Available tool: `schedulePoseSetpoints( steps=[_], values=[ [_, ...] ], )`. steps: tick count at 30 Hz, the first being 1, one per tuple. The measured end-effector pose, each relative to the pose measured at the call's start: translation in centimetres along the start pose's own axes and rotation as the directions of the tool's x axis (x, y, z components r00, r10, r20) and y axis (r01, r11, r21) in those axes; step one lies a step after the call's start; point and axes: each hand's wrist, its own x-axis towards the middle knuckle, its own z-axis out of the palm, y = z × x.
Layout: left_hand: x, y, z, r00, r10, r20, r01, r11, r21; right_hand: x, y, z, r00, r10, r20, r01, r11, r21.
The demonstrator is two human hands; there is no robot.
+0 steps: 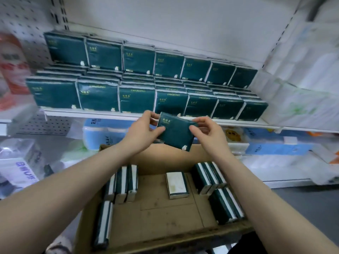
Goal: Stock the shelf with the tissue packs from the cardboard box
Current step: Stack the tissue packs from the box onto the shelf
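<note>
Here, both hands hold one dark green tissue pack (175, 134) in the air, just in front of the shelf (88, 113) edge and above the cardboard box (165, 215). The left hand (143, 129) pinches its left side, fingers (150, 115) curled behind and thumb on the face; the right hand (211, 132) pinches the right side likewise. The pack is tilted. On the shelf, matching packs stand upright in a front row (137, 99) and a higher back row (139, 59). In the box, a left cluster (122, 184) and a right cluster (209, 177) stand on edge, with a lone pack (177, 184) lying flat between them.
</note>
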Motion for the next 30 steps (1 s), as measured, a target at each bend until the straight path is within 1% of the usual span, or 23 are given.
schedulePoseSetpoints(
  steps=[3, 6, 9, 12, 17, 22, 26, 30],
  values=[
    [0.8, 1.4, -3.6, 0.994, 0.055, -0.097, -0.056, 0.998, -0.004, 1.5, -3.9, 0.7, 0.995, -0.104, -0.006, 0.104, 0.994, 0.039],
    [1.6, 2.0, -7.1, 0.98, 0.076, -0.183, -0.08, 0.997, -0.014, 3.5, -7.3, 2.1, 0.989, -0.146, -0.02, 0.147, 0.988, 0.053],
    [2.5, 1.5, -10.4, 0.963, 0.067, -0.262, -0.088, 0.993, -0.072, 5.9, -10.3, 4.2, 0.979, -0.204, -0.004, 0.204, 0.978, 0.043],
    [3.5, 0.3, -13.6, 0.942, 0.054, -0.332, -0.088, 0.992, -0.089, 8.4, -13.2, 7.1, 0.961, -0.277, 0.02, 0.277, 0.961, 0.019],
    [5.7, -3.2, -18.9, 0.918, 0.0, -0.396, -0.047, 0.993, -0.107, 12.0, -16.5, 13.0, 0.942, -0.33, 0.061, 0.332, 0.943, -0.031],
    [7.8, -6.2, -22.9, 0.892, -0.064, -0.448, -0.009, 0.987, -0.158, 14.8, -19.2, 18.2, 0.937, -0.332, 0.112, 0.335, 0.942, -0.009],
    [9.2, -8.1, -24.7, 0.885, -0.108, -0.453, 0.013, 0.978, -0.208, 16.7, -20.6, 21.8, 0.929, -0.333, 0.163, 0.335, 0.942, 0.018],
    [10.5, -9.8, -25.9, 0.886, -0.125, -0.447, 0.039, 0.98, -0.197, 18.4, -21.1, 24.3, 0.922, -0.329, 0.202, 0.333, 0.943, 0.018]
  ],
)
